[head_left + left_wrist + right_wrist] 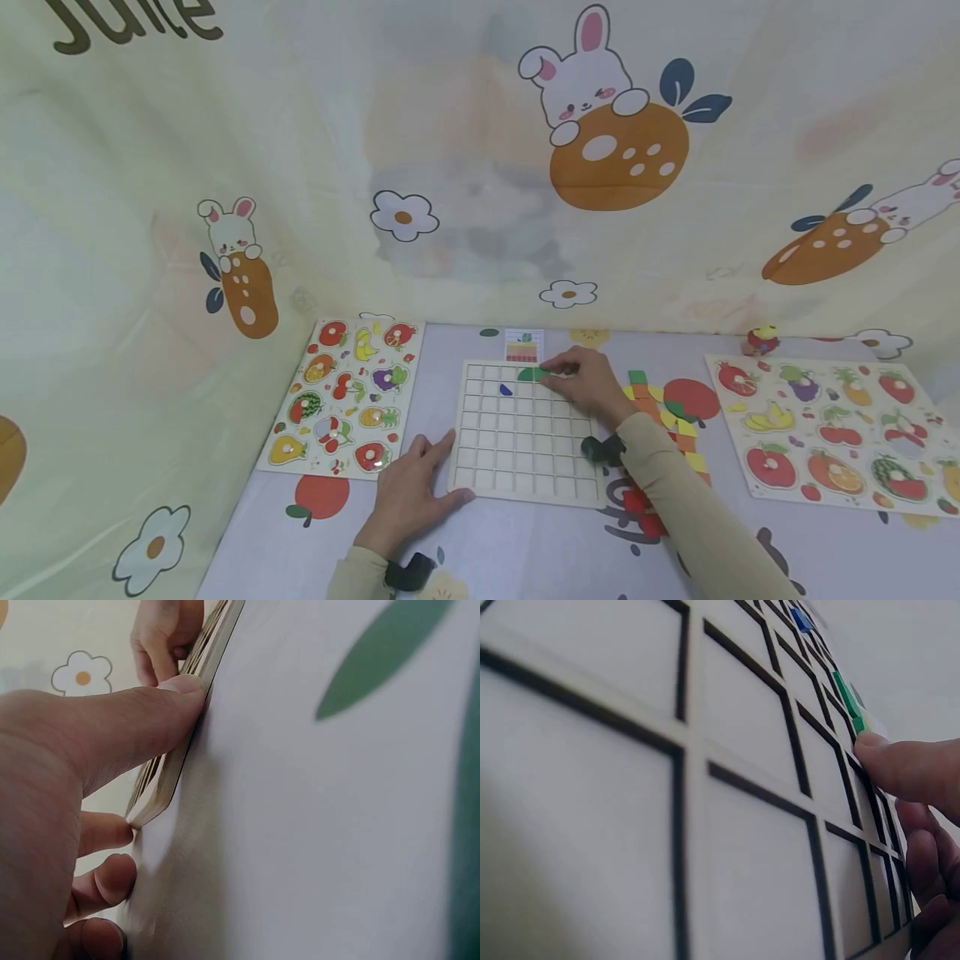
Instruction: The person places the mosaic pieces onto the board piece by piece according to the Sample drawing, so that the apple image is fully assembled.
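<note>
A white grid board lies on the table, with a small blue half-round piece in its upper part. My right hand pinches a small green piece at the top rows of the board. In the right wrist view the thumb touches the end of the green piece, the blue piece lying beyond. At the board's lower left corner my left hand rests with thumb and index finger spread along two edges. The left wrist view shows that thumb pressing the board's edge.
A small pattern card stands behind the board. Coloured square pieces lie to its right, partly behind the right forearm. Fruit puzzle boards lie at left and right. A small red and yellow figure is at the back.
</note>
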`<state>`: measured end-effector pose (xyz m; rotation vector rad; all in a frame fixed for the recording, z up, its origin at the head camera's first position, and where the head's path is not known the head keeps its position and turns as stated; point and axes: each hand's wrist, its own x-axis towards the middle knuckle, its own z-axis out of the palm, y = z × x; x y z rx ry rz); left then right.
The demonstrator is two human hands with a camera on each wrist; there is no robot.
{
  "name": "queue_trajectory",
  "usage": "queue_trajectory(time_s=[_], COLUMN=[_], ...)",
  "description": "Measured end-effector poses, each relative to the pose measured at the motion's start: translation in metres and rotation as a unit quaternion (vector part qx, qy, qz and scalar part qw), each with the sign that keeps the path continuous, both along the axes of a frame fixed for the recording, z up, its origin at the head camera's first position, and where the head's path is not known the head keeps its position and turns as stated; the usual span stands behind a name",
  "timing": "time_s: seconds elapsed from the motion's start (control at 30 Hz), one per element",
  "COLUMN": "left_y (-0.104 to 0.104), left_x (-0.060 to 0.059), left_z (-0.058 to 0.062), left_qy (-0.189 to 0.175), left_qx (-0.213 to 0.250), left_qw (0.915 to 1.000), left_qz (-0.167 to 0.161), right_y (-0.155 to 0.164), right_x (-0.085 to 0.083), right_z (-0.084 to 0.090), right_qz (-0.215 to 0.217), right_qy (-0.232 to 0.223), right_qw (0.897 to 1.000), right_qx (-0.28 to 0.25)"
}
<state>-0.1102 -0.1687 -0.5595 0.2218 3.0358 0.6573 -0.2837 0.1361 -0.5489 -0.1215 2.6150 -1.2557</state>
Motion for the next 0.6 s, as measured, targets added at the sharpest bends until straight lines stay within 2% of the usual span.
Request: queue_trajectory(time_s=[0.3,0.6], left_y=[0.0001,0.0004], left_x=[-0.0008,-0.0007], left_z=[-0.0014,-0.001], left_qy=[0.001,-0.004], left_qx=[-0.001,-0.006], left_qw=[1.0,1.0], left_qz=[-0.002,0.002], right_y=[0.0024,0.0018], right_x=[0.0004,-0.0003], right_z=[0.0001,-0.0017], right_qz=[0.02,0.019], right_qy=[0.027,0.019], right_qw=[0.999,1.0], right_qx=[0.012,0.009])
